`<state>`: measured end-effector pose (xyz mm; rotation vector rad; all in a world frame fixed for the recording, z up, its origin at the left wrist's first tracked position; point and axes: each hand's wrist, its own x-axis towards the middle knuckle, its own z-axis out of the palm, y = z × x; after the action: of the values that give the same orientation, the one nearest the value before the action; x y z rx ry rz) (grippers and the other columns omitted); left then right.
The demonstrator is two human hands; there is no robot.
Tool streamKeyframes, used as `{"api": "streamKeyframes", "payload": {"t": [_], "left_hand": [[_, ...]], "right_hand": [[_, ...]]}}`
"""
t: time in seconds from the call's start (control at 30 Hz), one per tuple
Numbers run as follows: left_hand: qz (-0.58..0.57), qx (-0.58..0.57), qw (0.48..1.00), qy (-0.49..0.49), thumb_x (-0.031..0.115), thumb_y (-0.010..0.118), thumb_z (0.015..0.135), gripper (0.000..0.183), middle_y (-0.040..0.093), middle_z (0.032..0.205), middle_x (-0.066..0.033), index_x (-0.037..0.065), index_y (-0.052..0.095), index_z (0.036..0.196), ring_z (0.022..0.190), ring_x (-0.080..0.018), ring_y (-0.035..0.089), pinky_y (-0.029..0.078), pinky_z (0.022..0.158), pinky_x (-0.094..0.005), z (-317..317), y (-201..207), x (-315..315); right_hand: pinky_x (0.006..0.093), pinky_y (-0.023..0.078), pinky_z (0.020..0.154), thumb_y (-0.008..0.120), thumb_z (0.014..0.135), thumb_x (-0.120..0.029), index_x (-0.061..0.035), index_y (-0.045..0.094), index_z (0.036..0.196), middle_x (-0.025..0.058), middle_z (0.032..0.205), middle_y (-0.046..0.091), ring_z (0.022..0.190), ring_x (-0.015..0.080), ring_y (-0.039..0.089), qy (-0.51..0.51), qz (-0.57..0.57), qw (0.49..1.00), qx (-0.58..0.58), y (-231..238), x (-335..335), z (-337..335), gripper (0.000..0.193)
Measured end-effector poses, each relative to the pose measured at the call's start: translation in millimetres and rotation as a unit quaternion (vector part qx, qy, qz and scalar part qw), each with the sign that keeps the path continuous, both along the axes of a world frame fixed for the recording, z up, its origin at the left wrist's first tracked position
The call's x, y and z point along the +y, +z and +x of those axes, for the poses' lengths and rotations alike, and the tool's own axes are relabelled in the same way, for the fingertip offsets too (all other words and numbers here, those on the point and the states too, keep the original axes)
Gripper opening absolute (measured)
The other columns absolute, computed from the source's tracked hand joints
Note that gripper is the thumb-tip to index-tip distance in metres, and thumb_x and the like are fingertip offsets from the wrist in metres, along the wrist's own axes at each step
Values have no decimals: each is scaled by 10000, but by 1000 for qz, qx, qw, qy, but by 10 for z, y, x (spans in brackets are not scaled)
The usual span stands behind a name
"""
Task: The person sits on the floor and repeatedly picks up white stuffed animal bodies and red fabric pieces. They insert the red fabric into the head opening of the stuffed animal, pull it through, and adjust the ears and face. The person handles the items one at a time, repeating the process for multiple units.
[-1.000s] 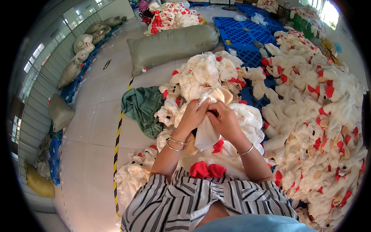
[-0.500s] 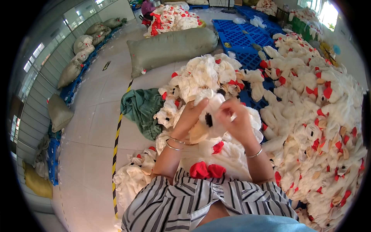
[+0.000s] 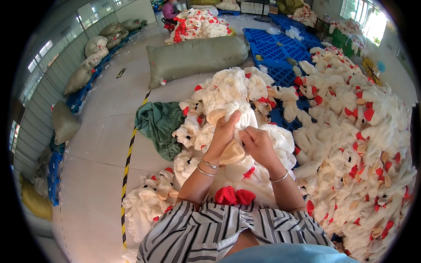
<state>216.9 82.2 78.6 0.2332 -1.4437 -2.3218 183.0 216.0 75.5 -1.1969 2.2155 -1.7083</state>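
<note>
An unstuffed white plush toy skin [image 3: 241,113] is held up before me, its tan ear-like flaps [image 3: 233,152] showing by my wrists. My left hand [image 3: 223,136] is closed round its upper part, thumb on top. Close on the right, my right hand [image 3: 258,145] has its fingers pinched together on the plush fabric; whatever lies between the fingertips is hidden. White plush with a red bow [image 3: 248,172] and two red padded pieces [image 3: 235,195] rests on my lap. It is unclear whether this belongs to the same toy.
A heap of white plush skins [image 3: 346,144] fills the right side, with more just ahead. A green cloth [image 3: 160,127] lies at the left. Beyond are a long stuffed sack [image 3: 197,57], blue pallets [image 3: 274,48] and a person [image 3: 170,11]. Striped tape [image 3: 127,175] crosses the floor.
The plush has been turned, so the black patch facing me before is out of sight. My right hand has moved down a little, its fingers now clearly pinched.
</note>
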Motion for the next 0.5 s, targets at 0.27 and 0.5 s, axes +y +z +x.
{"api": "streamKeyframes", "payload": {"t": [0.27,0.5], "left_hand": [[45,1,999,20,283,620,947,299,678,946,-22,15,656,1073,815,-100,628,507,708,-248,-3,57,-113],[95,33,995,24,299,611,951,324,668,985,-33,21,629,1116,834,-107,628,518,722,-263,-56,-181,-89]], "right_hand": [[204,309,509,523,995,-212,-45,526,699,-36,612,474,546,48,398,3,-293,915,-278,-71,328,-288,340],[187,371,552,543,973,-139,-7,621,1021,-36,749,562,609,35,467,-49,-101,971,-210,-125,114,-41,161]]}}
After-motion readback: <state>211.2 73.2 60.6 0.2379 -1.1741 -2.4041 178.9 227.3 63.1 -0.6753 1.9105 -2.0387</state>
